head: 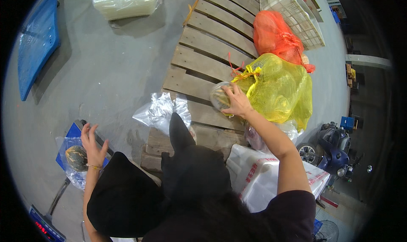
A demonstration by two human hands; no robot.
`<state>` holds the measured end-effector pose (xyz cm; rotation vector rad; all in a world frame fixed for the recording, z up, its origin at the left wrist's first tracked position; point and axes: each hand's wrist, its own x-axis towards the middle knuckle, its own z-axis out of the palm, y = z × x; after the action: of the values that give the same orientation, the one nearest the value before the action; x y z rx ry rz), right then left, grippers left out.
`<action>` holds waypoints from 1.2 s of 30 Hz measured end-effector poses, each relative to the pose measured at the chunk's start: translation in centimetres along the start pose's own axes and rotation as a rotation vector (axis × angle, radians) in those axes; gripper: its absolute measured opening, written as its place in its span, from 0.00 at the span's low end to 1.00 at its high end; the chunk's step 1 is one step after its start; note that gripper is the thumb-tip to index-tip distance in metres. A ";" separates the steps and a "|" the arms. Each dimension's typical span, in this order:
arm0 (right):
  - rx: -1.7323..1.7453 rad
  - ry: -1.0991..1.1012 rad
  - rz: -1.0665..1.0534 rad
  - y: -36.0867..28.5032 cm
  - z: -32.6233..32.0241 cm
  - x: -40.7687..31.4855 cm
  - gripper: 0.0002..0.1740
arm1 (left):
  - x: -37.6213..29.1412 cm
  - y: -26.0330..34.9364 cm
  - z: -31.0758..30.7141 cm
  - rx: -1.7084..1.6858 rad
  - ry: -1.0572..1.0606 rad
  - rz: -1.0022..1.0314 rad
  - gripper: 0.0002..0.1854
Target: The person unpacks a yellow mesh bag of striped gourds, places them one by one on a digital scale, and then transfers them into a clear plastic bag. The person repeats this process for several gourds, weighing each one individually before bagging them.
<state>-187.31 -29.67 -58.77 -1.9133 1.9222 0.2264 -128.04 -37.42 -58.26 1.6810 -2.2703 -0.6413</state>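
My right hand [237,99] is curled over a round, striped squash [217,97], blurred, at the tied neck of a yellow mesh sack [279,89]. More rounded produce bulges inside the sack, which lies on a wooden pallet [203,56]. On the other side, my left hand [94,145] holds nothing, its fingers spread. It hovers beside a dark green squash with orange streaks [76,158]. This squash lies on or in a clear plastic bag [75,180] on the blue platform of a scale [73,130].
Clear plastic bags [162,110] lie on the near pallet edge. A red mesh sack [275,33] and a white plastic crate [295,19] are farther back. A white foam box [259,178] stands at my right, a scooter [334,149] beyond. The scale's lit display [44,226] is lower left.
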 end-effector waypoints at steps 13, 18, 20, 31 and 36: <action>1.374 -0.011 1.015 13.0 9.8 5.3 0.43 | -0.6 0.3 -1.4 -0.048 -0.052 -0.023 0.29; 1.686 -0.171 0.857 11.3 7.5 4.6 0.42 | -2.8 -1.4 0.4 -0.204 -0.196 -0.165 0.24; 1.726 -0.119 0.956 10.4 6.5 4.8 0.43 | -2.4 -1.5 1.7 -0.328 -0.305 -0.139 0.24; 0.572 0.543 0.150 -4.9 0.2 9.2 0.42 | 1.2 -0.3 5.1 -0.548 -0.135 0.012 0.23; 0.314 0.747 -0.105 -15.9 -6.6 11.5 0.36 | 1.3 0.1 5.6 -0.648 -0.060 0.051 0.33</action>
<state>-172.47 -43.52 -54.65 -2.0229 2.0929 -0.8870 -130.98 -37.52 -63.23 1.2886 -1.8350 -1.2578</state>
